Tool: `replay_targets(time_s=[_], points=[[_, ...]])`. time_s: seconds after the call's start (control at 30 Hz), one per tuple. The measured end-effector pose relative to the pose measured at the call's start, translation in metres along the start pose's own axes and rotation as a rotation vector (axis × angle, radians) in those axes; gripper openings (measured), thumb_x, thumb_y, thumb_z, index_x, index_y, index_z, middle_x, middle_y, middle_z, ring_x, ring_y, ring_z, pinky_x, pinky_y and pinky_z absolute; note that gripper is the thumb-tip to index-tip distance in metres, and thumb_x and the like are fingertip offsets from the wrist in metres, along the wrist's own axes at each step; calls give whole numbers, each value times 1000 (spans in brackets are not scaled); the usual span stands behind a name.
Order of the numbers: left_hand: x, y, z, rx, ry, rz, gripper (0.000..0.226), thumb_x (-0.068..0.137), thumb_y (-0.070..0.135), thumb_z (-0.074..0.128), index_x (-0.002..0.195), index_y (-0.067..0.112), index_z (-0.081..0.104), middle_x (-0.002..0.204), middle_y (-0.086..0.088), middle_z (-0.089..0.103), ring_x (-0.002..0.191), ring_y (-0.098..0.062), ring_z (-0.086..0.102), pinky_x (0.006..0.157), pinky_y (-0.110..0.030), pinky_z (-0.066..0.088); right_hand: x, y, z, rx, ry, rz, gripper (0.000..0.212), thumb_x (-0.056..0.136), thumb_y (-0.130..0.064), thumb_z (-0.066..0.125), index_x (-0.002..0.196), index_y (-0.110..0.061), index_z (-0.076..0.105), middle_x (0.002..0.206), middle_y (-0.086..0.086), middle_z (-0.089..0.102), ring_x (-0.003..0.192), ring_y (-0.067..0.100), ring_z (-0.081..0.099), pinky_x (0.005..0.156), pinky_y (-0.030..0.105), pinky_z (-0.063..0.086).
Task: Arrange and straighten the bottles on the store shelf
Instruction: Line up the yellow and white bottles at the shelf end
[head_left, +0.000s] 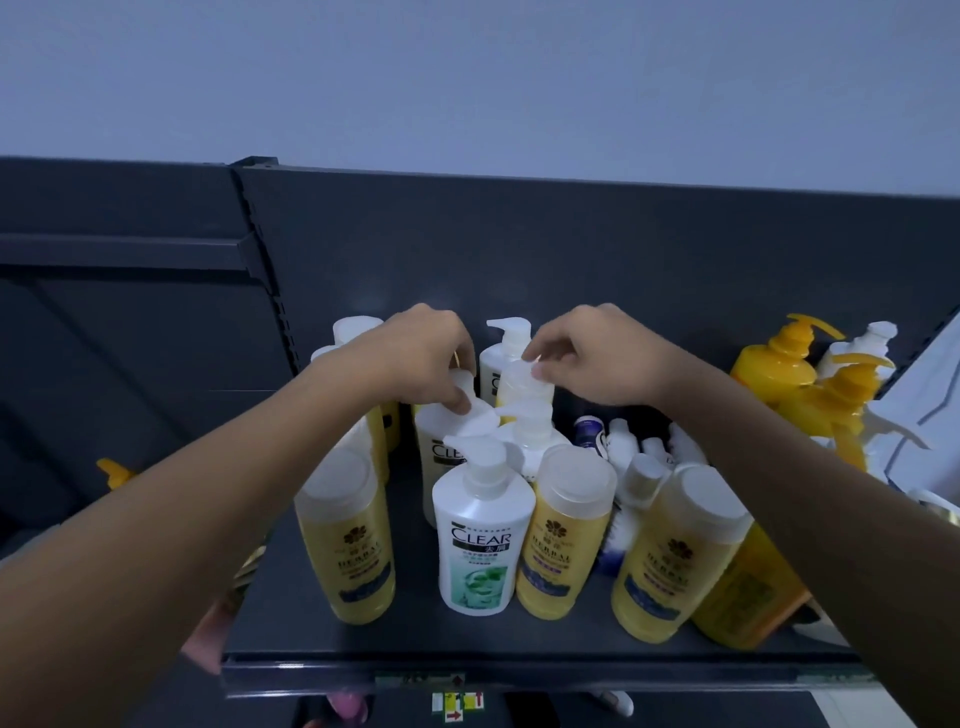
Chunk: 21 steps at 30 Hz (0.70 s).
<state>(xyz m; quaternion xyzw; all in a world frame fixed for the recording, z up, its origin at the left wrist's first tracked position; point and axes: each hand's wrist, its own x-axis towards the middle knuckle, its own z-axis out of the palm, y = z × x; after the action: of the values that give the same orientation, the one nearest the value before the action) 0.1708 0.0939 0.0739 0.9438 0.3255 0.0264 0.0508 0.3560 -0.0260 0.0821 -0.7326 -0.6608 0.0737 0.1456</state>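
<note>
Dark grey shelving (363, 642) with a matching back panel stands under a pale wall, and its deck is crowded with bottles. Along the front edge stands a row: a yellow HERBAL bottle at the left (348, 545), a white CLEAR pump bottle (480, 545) just beside the next yellow HERBAL bottle (563, 540), and a third yellow HERBAL bottle (670, 561) further right, leaning a little to the right against an orange-yellow bottle (743, 597) at the shelf's end. Behind the front row, a second white CLEAR bottle (441, 447) stands in the middle, and the left hand (421, 358) reaches in over it with fingers curled down around its pump head, thumb tip resting on the flat white nozzle. The right hand (602, 358) comes in from the other side, its thumb and forefinger pinched on the pump top of a pale yellow pump bottle (519, 384) just to the right; the remaining fingers are loosely folded. A white pump bottle (506, 353) stands behind these, near the back panel. Small white bottles (639, 462) lie jumbled in the gap to the right of centre, and bright yellow pump bottles (784, 364) cluster at the far right.
</note>
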Motion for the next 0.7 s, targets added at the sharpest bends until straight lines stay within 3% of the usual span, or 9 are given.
replay_targets(time_s=[0.07,0.13,0.2,0.27,0.4,0.53,0.6,0.7], points=[[-5,-3,-2,-35,7,1,38,74,43,85,107,28,75,97,10,69,96,-16,64,84,-39,57,14,6,5,-129,-16,-26,37,90,-29,71,127,-30,68,79,-24,48,90,9,53,78,26,42],[-10,-4,-2,-54,41,1,36,75,43,83,107,27,76,96,10,72,95,-15,66,84,-39,57,26,6,12,-181,-131,-45,47,86,-27,74,131,-34,65,93,-24,56,96,12,55,83,30,48],[-15,-3,-3,-52,67,5,34,77,42,82,106,25,77,96,10,72,95,-15,66,84,-38,57,35,7,19,-167,-209,-33,47,84,-25,72,128,-40,65,115,-10,67,104,19,63,89,37,55],[-19,-1,-4,-44,78,4,32,79,42,81,106,24,78,96,11,71,96,-16,65,83,-38,56,44,7,23,-167,-207,-35,46,81,-24,73,123,-42,67,119,-4,68,103,22,65,88,42,57],[-27,0,-3,-51,81,-10,31,82,41,80,106,22,79,98,9,71,97,-18,65,81,-38,58,61,2,23,-167,-196,-26,56,73,-35,87,126,-32,69,110,-8,61,106,20,61,89,40,56],[-35,-1,-3,-97,95,-26,29,82,39,81,107,24,79,97,9,74,96,-13,66,81,-35,58,77,-14,34,-106,-153,-45,40,67,-36,89,104,-29,76,73,-14,54,80,17,60,59,28,44],[-38,-2,-3,-99,95,-31,31,82,40,81,109,26,79,97,7,76,96,-14,66,81,-35,58,88,-22,42,-65,-103,-49,29,67,-37,89,92,-28,78,62,-9,47,69,17,54,54,28,38],[-40,-1,-1,-83,114,-35,32,82,41,80,111,25,79,97,6,76,99,-16,64,75,-32,55,99,-37,52,-13,-62,-63,31,73,-33,86,102,-30,78,79,-7,56,78,19,57,58,26,39]])
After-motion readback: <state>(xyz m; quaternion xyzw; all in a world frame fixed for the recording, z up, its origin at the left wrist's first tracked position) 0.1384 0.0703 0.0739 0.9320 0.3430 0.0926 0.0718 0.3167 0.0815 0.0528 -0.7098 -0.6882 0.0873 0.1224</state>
